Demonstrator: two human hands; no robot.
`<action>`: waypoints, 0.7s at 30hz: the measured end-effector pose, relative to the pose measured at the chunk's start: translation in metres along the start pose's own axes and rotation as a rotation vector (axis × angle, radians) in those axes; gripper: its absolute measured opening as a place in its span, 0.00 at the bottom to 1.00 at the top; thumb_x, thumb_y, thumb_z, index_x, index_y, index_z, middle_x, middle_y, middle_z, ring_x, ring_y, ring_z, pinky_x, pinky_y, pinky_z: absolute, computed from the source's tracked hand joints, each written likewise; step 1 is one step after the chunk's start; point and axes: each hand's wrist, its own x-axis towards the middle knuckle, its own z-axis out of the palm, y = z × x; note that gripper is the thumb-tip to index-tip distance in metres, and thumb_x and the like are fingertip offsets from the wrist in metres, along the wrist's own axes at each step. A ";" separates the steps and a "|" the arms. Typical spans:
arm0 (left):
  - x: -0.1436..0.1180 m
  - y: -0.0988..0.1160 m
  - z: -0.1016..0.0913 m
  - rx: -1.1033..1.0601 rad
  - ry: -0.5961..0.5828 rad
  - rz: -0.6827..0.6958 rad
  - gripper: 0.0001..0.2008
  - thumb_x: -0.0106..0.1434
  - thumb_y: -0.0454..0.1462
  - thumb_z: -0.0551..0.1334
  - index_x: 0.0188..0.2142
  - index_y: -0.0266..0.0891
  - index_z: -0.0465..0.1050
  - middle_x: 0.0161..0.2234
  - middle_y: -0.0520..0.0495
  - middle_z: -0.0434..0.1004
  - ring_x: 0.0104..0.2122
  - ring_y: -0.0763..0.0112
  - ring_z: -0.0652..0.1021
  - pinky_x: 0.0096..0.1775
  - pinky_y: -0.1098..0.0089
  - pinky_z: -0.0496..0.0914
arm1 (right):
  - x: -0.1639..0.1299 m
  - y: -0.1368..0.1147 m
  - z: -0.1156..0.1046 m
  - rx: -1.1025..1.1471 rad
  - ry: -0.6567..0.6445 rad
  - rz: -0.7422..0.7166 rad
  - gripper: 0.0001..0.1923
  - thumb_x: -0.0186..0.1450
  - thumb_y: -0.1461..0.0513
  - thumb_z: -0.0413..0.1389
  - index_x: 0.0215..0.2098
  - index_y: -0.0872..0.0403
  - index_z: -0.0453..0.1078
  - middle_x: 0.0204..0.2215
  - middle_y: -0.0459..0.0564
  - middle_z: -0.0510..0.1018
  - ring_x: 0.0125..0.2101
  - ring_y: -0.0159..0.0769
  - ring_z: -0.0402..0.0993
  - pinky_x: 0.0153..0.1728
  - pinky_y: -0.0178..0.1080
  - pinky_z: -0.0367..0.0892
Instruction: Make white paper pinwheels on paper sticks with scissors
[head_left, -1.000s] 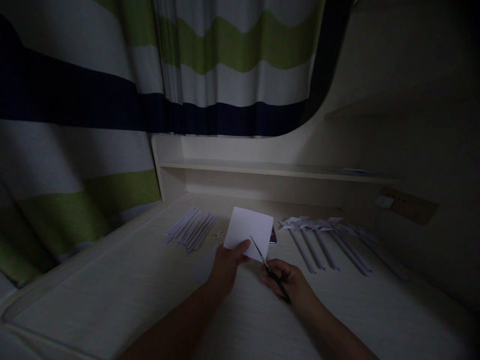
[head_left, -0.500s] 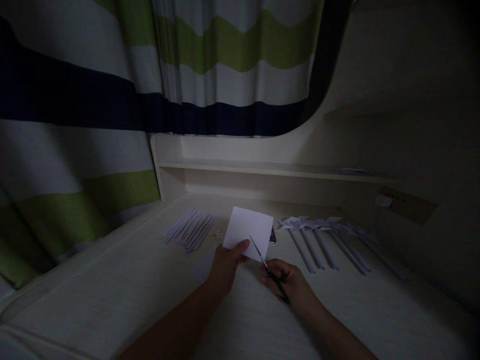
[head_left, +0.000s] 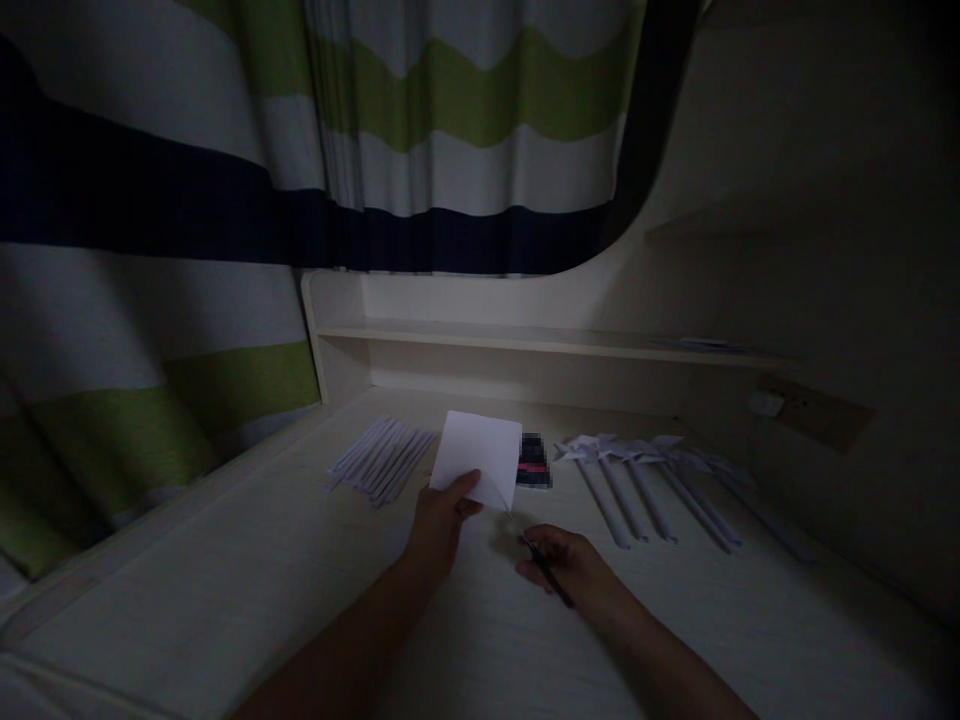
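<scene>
My left hand (head_left: 442,520) grips a square sheet of white paper (head_left: 474,450) near its lower left edge, thumb on top. The sheet is held above the desk. In my right hand (head_left: 566,565) is a pair of scissors (head_left: 551,575), seen nearly edge-on, with a black handle and thin metal blades. The blade end is at the paper's lower right corner, where a faint line runs inward. I cannot tell how far the blades are parted. Behind the sheet's right edge lies a dark phone (head_left: 534,462) with a blurred, partly red screen.
Several rolled white paper sticks (head_left: 382,458) lie in a bundle at left. Several paper pinwheels (head_left: 615,485) on sticks lie at right. A shelf (head_left: 487,338) runs along the back of the pale desk (head_left: 300,590). A plug and wall socket (head_left: 817,408) are at right, a striped curtain (head_left: 480,90) behind.
My left hand and the paper have moved left and slightly down, uncovering more of the phone. The scissors have drawn back from over the sheet to its lower right corner.
</scene>
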 end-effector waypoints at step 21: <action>0.000 -0.014 -0.011 0.445 -0.529 -0.266 0.11 0.43 0.35 0.64 0.29 0.35 0.74 0.27 0.42 0.76 0.23 0.67 0.74 0.23 0.72 0.66 | -0.008 -0.045 -0.039 0.256 0.195 -0.020 0.19 0.38 0.63 0.65 0.27 0.54 0.66 0.20 0.42 0.70 0.21 0.29 0.65 0.23 0.32 0.59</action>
